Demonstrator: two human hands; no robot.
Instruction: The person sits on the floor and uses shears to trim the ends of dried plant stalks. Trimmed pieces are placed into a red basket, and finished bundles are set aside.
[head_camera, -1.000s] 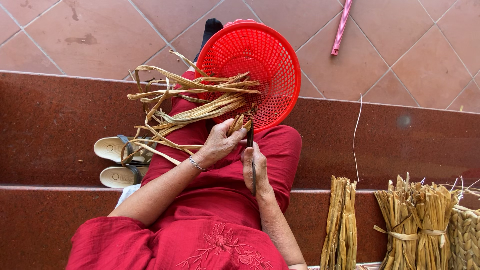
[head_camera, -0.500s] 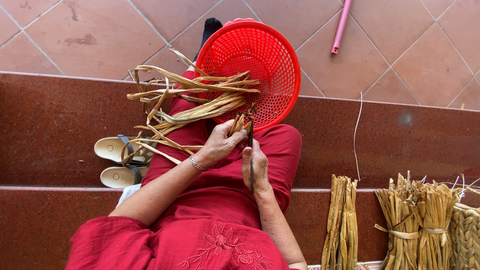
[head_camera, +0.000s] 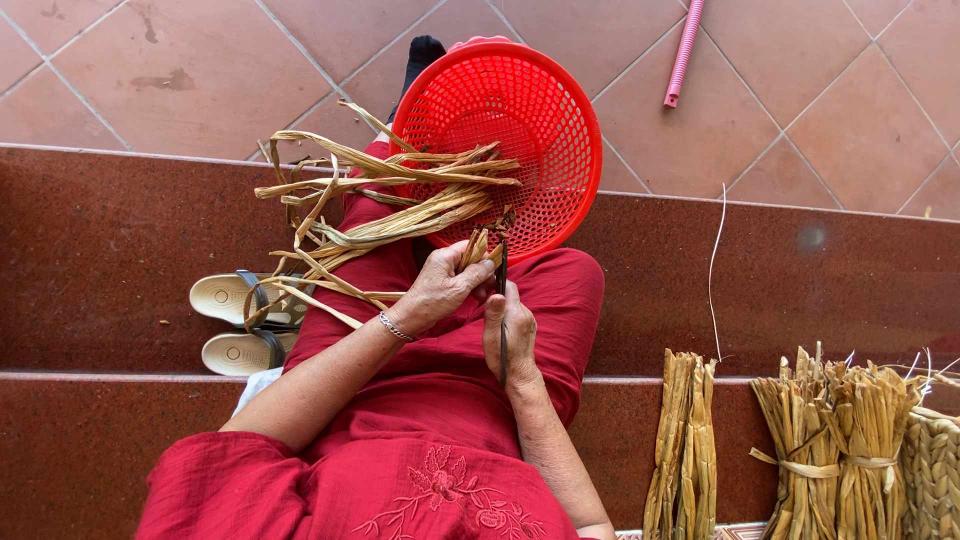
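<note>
While both hands work over the lap, dried reed strips get held & cut.
L hand (head_camera: 440, 290) fingers closed round the strip bundle (head_camera: 400, 210), which fans out past the fingertips toward the red basket (head_camera: 520, 110). R hand (head_camera: 510, 335) fingers wrapped on a thin dark blade (head_camera: 502, 300), tip just beside the L fingers' pinched strip ends.

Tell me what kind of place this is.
Probably the tiled steps of a home or courtyard used for hand craft: polished red stone steps, terracotta floor tiles, tied bundles of dried straw, and a red plastic basket beside the left hand gripping dried strips.
</note>
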